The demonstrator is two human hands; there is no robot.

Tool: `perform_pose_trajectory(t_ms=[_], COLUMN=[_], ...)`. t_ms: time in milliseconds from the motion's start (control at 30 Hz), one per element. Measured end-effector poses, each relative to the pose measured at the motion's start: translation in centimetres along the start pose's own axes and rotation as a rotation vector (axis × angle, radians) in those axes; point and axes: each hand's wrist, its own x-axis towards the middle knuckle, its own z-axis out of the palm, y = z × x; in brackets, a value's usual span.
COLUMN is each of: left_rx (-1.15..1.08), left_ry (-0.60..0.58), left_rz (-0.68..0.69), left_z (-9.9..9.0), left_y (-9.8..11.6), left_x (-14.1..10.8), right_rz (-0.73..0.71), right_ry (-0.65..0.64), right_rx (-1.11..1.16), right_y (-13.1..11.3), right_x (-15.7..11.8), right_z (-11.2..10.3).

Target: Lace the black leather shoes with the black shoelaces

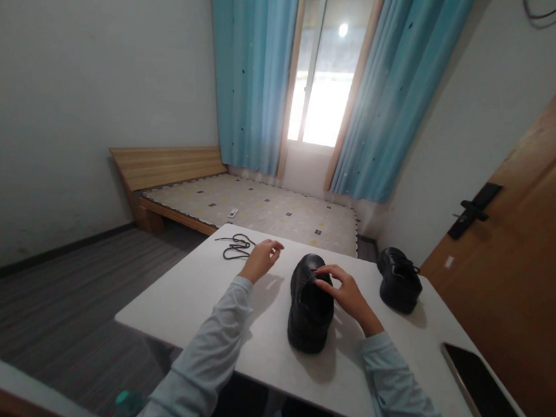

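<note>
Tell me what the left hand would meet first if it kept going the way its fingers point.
Probably the loose black shoelace: the left hand hovers just beside it over the white table, though depth is hard to judge.
</note>
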Motion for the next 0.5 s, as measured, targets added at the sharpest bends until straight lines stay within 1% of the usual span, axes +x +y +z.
perform_pose_trajectory(t_ms=[67,100,133,200,233,267,333,400,500], left_rx=[-0.126,-0.197,-0.264,-0.330,-0.297,-0.210,0.024,0.197,0.323], left_ry=[-0.029,-0.068,-0.138,-0.367,-0.490,-0.561,-0.578,-0.563,-0.573], left_rz=[0.102,0.137,0.167,0.221,0.270,0.314,0.380,0.350,0.266], left_z=[-0.4,-0.7,-1.1,-1.7,-1.8,-1.8,-1.2,-0.2,0.9], left_y=[3.2,4.9,6.7,9.7,11.0,11.9,13.2,13.7,14.2], left_x=[-0.4,-0.7,-1.0,-1.8,-2.2,-2.6,-3.2,-3.7,-3.9], right_rz=[-0.032,-0.046,-0.056,-0.069,-0.073,-0.077,-0.082,-0.086,-0.088], right_ry=[0.015,0.016,0.014,0.003,0.002,0.005,0.019,0.028,0.027], right_rx=[-0.033,-0.046,-0.055,-0.063,-0.063,-0.065,-0.073,-0.083,-0.086], right_y=[0.0,0.1,0.2,0.3,0.4,0.5,0.7,0.8,1.0], right_x=[0.0,0.0,0.0,0.0,0.0,0.0,-0.1,-0.1,-0.1], right_z=[0.0,0.0,0.0,0.0,0.0,0.0,0.0,0.0,0.0])
